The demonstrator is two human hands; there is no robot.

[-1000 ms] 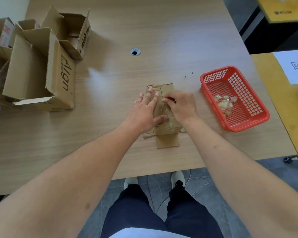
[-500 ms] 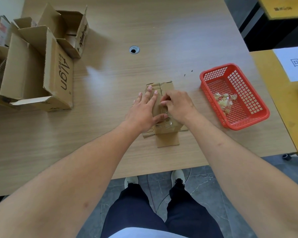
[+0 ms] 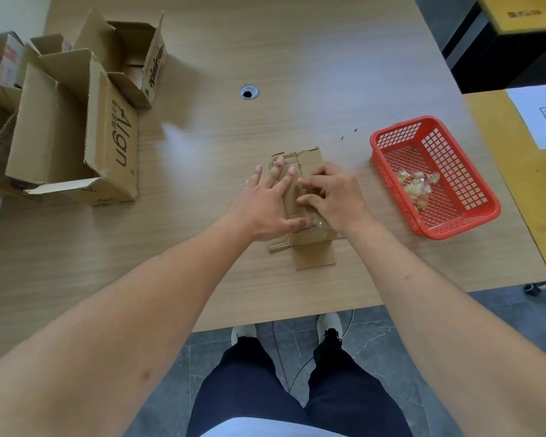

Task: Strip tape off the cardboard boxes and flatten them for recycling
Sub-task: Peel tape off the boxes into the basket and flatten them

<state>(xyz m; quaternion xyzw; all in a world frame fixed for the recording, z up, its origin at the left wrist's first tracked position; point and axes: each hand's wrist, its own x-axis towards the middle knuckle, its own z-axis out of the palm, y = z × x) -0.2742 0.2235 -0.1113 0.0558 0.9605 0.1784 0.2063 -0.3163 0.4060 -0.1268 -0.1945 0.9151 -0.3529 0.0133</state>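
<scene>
A small flattened cardboard box point(image 3: 312, 250) lies on the wooden table point(image 3: 297, 74) near its front edge. My left hand point(image 3: 265, 205) lies flat on the box's left half, fingers straight and spread, pressing it down. My right hand point(image 3: 334, 197) sits on the right half with its fingers curled, picking at a strip of clear tape point(image 3: 317, 223) on the box's top. A crumpled bit of that tape shows between the two hands. Whether the fingertips pinch the tape I cannot tell.
A red plastic basket point(image 3: 483, 222) with crumpled tape scraps point(image 3: 418, 184) stands to the right. Several open cardboard boxes point(image 3: 73, 127) are stacked at the table's left. A cable hole point(image 3: 249, 91) sits mid-table. A yellow table with a white sheet point(image 3: 539, 118) is at far right.
My right hand's fingers have shifted slightly towards me along the tape on the box. My left hand stays pressed flat in the same place.
</scene>
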